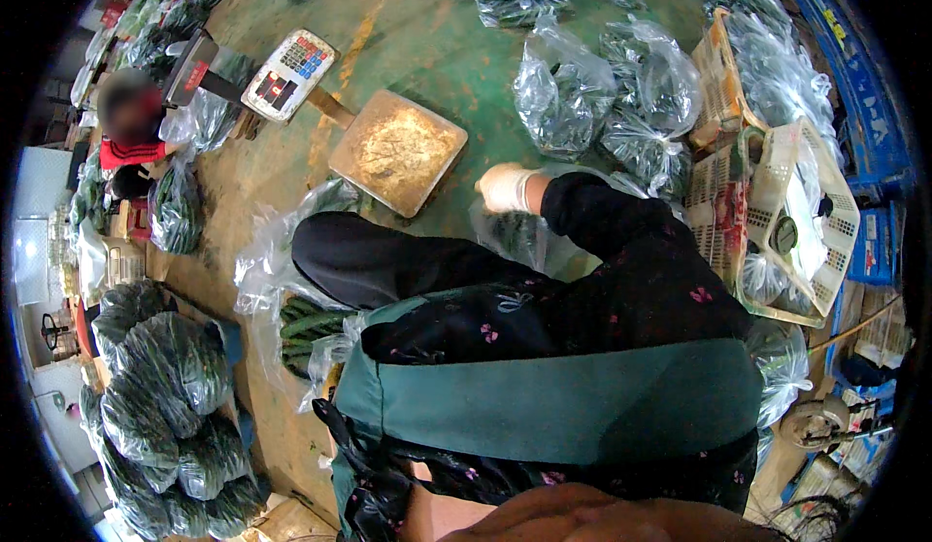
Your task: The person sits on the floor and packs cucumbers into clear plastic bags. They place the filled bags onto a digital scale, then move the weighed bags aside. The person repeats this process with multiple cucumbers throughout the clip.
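Observation:
My right hand [506, 188], in a pale glove, hangs with curled fingers over a clear plastic bag [513, 236] at the floor; whether it grips the bag's film cannot be told. Left of it stands a platform scale with a worn square plate [397, 152] and a keypad display [290, 74]. The plate bears nothing. Beside my black-trousered knee, an open clear bag holds long green cucumbers [309, 331]. My left hand is out of view; dark flowered cloth and a green apron cover the lower middle.
Filled plastic bags [564, 97] stand beyond my right hand. Plastic crates [779, 221] sit at the right, near a blue metal frame [859, 105]. Bagged green produce [171, 389] is heaped at the lower left. A person in red [131, 152] is at the upper left, near a second scale display [191, 68].

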{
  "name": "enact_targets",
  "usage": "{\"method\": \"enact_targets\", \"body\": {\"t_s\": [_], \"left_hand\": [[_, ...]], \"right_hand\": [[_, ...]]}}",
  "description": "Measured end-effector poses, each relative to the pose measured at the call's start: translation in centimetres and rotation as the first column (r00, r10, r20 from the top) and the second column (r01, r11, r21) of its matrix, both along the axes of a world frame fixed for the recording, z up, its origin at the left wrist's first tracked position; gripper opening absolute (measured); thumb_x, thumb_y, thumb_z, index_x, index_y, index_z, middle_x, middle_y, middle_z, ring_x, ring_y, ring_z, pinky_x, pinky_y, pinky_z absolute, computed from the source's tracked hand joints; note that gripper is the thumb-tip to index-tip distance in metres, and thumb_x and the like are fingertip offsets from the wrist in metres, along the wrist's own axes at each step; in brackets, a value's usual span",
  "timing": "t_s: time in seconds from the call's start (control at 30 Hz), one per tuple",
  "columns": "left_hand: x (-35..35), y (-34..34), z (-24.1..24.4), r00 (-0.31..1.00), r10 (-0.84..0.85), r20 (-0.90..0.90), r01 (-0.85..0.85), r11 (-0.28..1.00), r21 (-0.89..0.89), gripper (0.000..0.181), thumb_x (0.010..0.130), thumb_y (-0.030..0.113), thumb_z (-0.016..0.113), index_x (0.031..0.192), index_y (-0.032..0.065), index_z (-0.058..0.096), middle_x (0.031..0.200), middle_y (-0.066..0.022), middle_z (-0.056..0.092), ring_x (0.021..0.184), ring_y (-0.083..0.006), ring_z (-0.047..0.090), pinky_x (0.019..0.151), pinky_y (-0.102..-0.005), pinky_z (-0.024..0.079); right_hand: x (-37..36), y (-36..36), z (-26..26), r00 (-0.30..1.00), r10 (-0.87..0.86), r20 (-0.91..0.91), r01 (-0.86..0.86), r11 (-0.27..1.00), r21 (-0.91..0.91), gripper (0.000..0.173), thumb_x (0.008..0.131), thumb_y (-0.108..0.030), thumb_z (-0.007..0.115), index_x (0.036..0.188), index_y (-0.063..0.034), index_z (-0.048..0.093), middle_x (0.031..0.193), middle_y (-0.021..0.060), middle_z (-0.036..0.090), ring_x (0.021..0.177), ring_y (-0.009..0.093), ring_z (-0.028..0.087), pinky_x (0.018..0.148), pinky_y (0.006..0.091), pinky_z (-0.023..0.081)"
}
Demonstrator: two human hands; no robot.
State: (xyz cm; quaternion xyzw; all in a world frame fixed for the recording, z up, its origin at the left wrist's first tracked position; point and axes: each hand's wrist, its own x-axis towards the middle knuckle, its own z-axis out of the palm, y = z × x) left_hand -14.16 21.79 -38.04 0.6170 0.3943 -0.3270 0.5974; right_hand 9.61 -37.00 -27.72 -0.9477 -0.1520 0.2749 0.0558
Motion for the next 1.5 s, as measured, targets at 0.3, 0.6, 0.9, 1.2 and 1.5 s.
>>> {"method": "enact_targets", "body": {"t_s": [0.3,0.6,0.9,1.2,1.5], "left_hand": [[-1.9,0.2,1.1,0.999,0.05,-0.009,-0.05,0.999,0.015,0.037,0.095,0.03,0.05,0.127,0.0108,0.05,0.098,-0.0062,0.064,0.077,-0.0163,0.061,0.057,-0.0268,0.044],[-5.1,1.2,4.2,0.991,0.112,-0.075,-0.108,0.992,0.063,0.037,0.095,0.03,0.049,0.127,0.0109,0.05,0.099,-0.0062,0.064,0.077,-0.0165,0.061,0.057,-0.0269,0.044],[-2.4,2.4,6.2,0.993,0.085,-0.075,-0.08,0.994,0.077,0.037,0.096,0.03,0.048,0.127,0.0111,0.05,0.1,-0.0063,0.063,0.078,-0.0166,0.061,0.058,-0.027,0.044],[8.8,-1.3,6.1,0.996,-0.035,0.081,0.028,0.995,0.091,0.037,0.096,0.031,0.047,0.127,0.0112,0.05,0.101,-0.0063,0.063,0.078,-0.0168,0.061,0.058,-0.0271,0.044],[8.1,-1.2,4.7,0.981,0.195,-0.016,-0.195,0.974,-0.113,0.039,0.098,0.032,0.042,0.129,0.0104,0.048,0.111,-0.0076,0.062,0.083,-0.0197,0.061,0.069,-0.0278,0.048]], "right_hand": [[10.6,-12.2,-4.8,0.68,-0.679,0.278,0.618,0.734,0.282,0.048,0.075,-0.038,0.064,0.108,-0.0032,0.063,0.11,0.0218,0.062,0.105,0.037,0.059,0.091,0.0433,0.046],[12.6,-22.3,-13.6,0.152,-0.986,-0.065,0.903,0.112,0.415,0.119,0.056,-0.057,0.082,0.136,0.0142,0.032,0.14,0.0306,0.038,0.132,0.035,0.039,0.107,0.0356,0.034],[15.2,-23.4,-20.9,0.184,-0.974,-0.13,0.812,0.077,0.578,0.125,0.055,-0.041,0.089,0.143,0.0115,0.017,0.146,0.025,0.032,0.135,0.03,0.036,0.109,0.0346,0.032],[14.0,-10.6,-15.1,0.915,-0.316,-0.251,0.372,0.901,0.221,0.032,0.079,-0.029,0.062,0.106,-0.0131,0.066,0.1,0.0073,0.069,0.09,0.03,0.064,0.078,0.0396,0.051],[12.0,-11.5,-8.3,0.763,-0.566,0.312,0.599,0.8,-0.015,0.038,0.069,-0.042,0.075,0.088,-0.0089,0.068,0.096,0.0118,0.063,0.1,0.03,0.061,0.084,0.0428,0.049]]}}
